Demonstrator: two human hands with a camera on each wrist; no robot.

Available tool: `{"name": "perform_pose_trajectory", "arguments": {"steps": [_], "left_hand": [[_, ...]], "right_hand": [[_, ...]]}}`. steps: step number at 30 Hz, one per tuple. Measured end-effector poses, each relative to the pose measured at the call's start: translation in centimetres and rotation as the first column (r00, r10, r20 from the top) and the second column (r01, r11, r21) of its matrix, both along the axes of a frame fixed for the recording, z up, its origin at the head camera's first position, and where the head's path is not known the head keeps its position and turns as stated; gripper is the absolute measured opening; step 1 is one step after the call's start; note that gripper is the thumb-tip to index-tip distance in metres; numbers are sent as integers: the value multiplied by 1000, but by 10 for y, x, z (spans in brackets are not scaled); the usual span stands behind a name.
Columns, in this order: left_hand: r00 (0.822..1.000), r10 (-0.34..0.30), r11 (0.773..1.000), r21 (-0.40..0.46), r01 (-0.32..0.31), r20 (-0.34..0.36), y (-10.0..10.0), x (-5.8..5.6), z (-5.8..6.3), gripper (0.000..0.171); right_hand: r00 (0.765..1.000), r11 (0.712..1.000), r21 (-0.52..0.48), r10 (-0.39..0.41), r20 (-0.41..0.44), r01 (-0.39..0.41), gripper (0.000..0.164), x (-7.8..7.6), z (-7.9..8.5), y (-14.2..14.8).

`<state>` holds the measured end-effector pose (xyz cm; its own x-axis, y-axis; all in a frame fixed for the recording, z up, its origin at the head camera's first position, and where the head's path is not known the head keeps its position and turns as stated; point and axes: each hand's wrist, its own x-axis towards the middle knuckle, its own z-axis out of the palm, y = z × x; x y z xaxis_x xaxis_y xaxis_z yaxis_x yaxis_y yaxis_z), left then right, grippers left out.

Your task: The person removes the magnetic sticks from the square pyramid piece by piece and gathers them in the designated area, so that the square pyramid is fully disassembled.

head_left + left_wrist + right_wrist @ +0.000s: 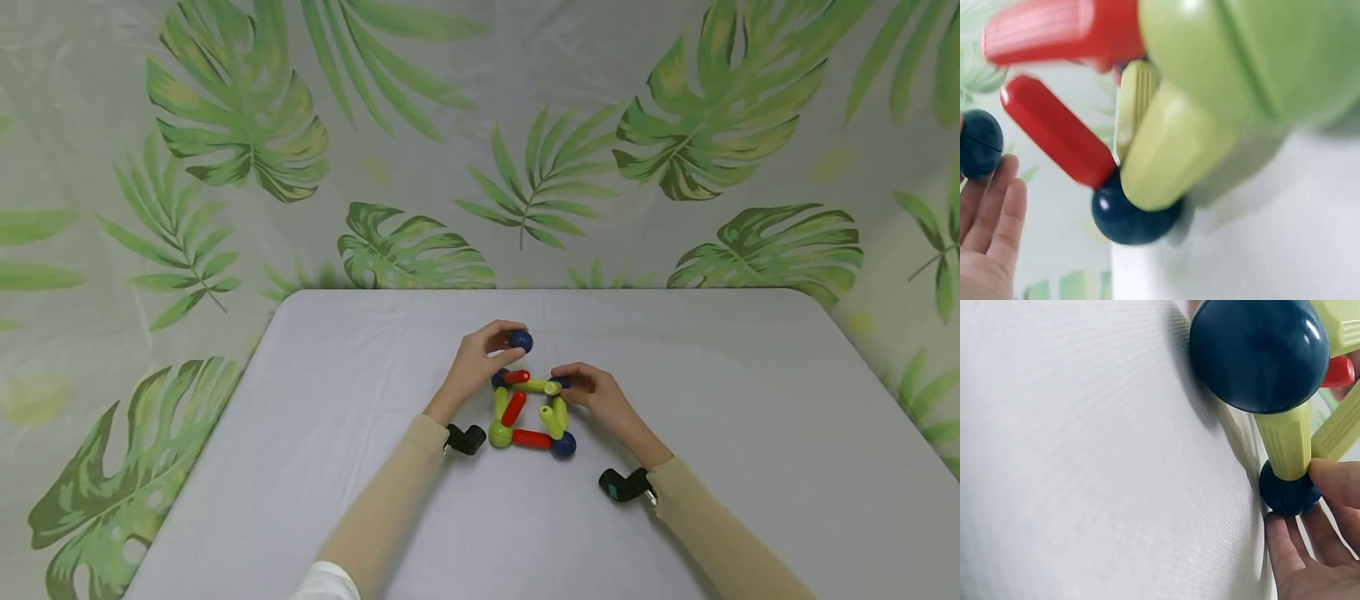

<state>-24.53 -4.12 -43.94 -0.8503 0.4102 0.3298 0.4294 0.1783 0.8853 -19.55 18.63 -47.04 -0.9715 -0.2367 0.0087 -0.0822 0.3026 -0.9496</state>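
Pinched in my left hand [474, 360] is a dark blue ball [521, 340], held above the back left corner of a ball-and-rod frame. The frame has a green ball [1260, 56] at its front left and a blue ball [563, 445] at its front right. Another blue ball [1132, 215] forms the back left corner. A red rod [532, 439] and yellow-green rods [501, 404] join the balls into a square. From each corner one rod rises, such as a red one [513, 408]. My right hand [602, 402] grips the back right blue ball [1288, 494] with thumb and fingers.
The frame stands on a white-covered table [360, 375]. Black wrist cameras [467, 439] are strapped at both sleeves, close to the frame's front. Behind the table's far edge hangs a leaf-patterned cloth [420, 167].
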Motion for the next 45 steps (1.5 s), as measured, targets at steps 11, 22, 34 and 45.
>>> {"name": "perform_pose_trajectory", "arguments": {"steps": [11,22,34,45], "left_hand": [[978,155,980,-146,-134,139,-7,-47,-17,34],[970,192,957,-249,-152,148,4,-73,-24,34],[968,218,940,-294,-174,122,8,-80,-26,35],[970,201,971,-156,-180,135,-4,-72,-28,48]], "right_hand": [[999,997,69,35,-10,-35,29,-2,-2,4],[999,997,63,47,24,-48,28,2,-4,6],[998,997,55,56,25,-57,29,0,-5,7],[997,997,32,63,54,-64,29,0,-5,7]]}}
